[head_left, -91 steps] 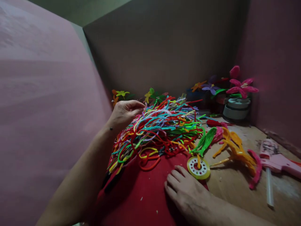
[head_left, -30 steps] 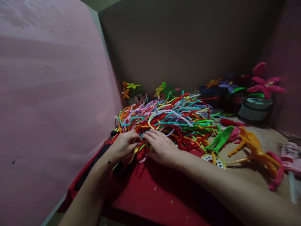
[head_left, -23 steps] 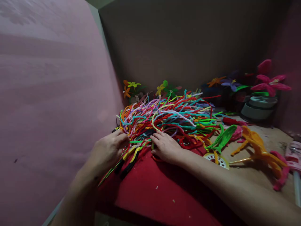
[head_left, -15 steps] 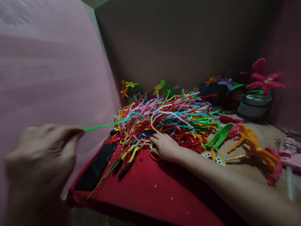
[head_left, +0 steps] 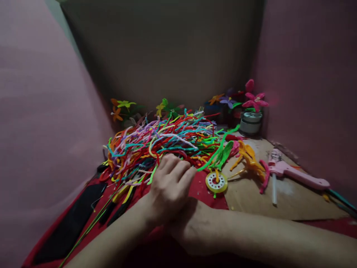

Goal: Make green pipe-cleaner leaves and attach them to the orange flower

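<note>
In the head view my left hand [head_left: 171, 182] is closed, with its fingers curled at the front of the pile. A bright green pipe cleaner [head_left: 213, 158] sticks out from its fingertips and slants up to the right. My right hand [head_left: 193, 225] is below and behind the left one, touching or nearly touching it. Its fingers are hidden, so what it holds does not show. Just beyond both hands lies a tangled heap of many-coloured pipe cleaners [head_left: 167, 136]. To the right of my fingers is a yellow-rimmed spool [head_left: 216, 182] with a holed white face.
Yellow-and-black-handled pliers [head_left: 121, 203], thin green stems [head_left: 90, 227] and a black phone [head_left: 72, 223] lie left on the red cloth. At right, a board [head_left: 251, 201] holds orange petals [head_left: 248, 160] and a pink glue gun [head_left: 295, 173]. A potted pink flower [head_left: 255, 102] stands behind.
My left hand has swung from the far left to the centre with the green pipe cleaner, which now points right. My right hand has drawn back from the pile. The view has shifted right.
</note>
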Tool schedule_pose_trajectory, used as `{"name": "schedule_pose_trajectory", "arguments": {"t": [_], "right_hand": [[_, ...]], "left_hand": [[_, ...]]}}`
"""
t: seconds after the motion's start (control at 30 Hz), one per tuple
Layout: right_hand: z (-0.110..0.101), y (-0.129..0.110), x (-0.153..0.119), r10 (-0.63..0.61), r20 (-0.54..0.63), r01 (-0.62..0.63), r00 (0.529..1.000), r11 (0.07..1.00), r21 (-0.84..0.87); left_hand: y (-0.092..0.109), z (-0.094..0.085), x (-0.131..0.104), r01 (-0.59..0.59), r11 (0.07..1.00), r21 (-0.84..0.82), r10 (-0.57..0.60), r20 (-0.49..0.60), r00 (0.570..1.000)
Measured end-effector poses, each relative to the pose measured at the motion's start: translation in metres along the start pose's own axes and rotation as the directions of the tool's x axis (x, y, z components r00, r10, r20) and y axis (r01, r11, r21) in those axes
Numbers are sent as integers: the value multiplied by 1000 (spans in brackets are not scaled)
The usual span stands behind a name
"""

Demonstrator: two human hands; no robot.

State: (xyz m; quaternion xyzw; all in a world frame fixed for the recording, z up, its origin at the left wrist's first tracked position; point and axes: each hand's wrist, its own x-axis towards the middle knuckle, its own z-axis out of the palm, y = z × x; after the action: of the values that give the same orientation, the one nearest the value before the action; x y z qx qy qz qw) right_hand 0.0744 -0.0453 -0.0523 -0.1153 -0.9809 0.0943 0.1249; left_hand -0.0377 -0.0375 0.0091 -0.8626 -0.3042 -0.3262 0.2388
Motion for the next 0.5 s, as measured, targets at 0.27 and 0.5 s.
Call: {"name": "schedule_pose_trajectory", "arguments": {"t": [0.27,0.5], "right_hand": [[-1,5,-23,-124,-19,122,992,990,-75],[3,3,-29,-187,-151,171,971,979,-114]], "left_hand": [[0,55,-3,13,999,-44,-2,242,970],[4,59,-7,44,999,-15,-36,378,925]]}}
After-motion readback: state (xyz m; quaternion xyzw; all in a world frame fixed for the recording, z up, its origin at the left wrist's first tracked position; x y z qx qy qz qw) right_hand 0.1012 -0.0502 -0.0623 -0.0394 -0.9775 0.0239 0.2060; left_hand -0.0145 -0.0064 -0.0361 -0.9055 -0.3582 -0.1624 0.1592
